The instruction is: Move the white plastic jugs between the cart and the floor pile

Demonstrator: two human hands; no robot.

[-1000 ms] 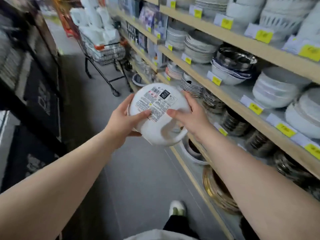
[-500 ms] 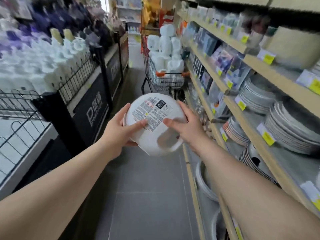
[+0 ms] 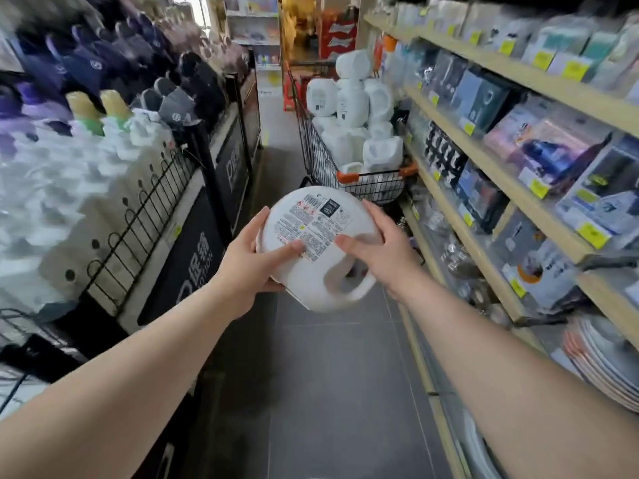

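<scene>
Where the aisle runs ahead of me, I log one white jug, handled, held out at mid-height above the grey floor. Its printed label faces up toward me; the handle loop points down and to the right.

Left hand: grip curled round the jug's left edge, thumb laid across the label. Right hand: grip curled round the right edge, thumb on the jug's face just beside the label.

Ahead, near the jug: one wire shopping cart with orange corner trim, heaped with similar white jugs. Right side: wooden shelves of boxed goods with yellow price tags, and stacked plates low down. Left side: a black fenced display of white and purple bottles, blurred.
</scene>
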